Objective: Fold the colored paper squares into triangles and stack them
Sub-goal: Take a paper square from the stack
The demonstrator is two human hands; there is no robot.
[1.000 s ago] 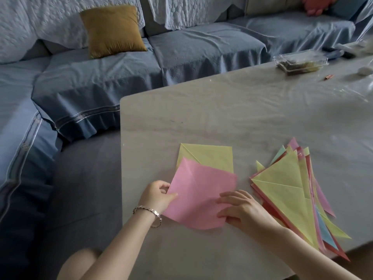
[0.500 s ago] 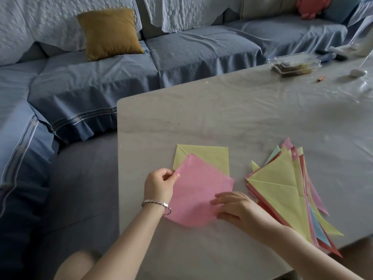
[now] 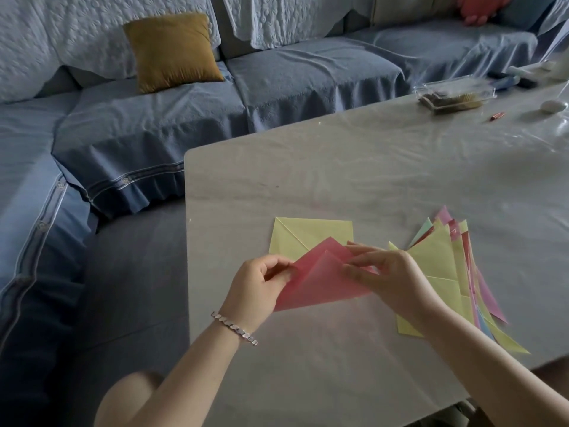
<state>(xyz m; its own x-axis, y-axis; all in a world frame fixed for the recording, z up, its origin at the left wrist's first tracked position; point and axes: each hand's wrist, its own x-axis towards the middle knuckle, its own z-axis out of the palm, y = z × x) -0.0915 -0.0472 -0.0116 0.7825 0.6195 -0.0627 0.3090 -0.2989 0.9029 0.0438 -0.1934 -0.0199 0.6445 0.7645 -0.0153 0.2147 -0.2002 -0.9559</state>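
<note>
Pink paper (image 3: pixel 320 282), part-folded near the left edge of the table (image 3: pixel 338 180), is pinched at each side by left hand (image 3: pixel 258 285) and right hand (image 3: pixel 391 275). That right wrist hides part of the triangle stack (image 3: pixel 443 257).

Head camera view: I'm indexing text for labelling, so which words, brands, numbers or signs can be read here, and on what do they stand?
None can be read.
The pink paper, the yellow square and the stack of folded triangles are plain, with no print.
The clear box at the far table edge shows no legible label; its contents are too blurred to tell.
</note>
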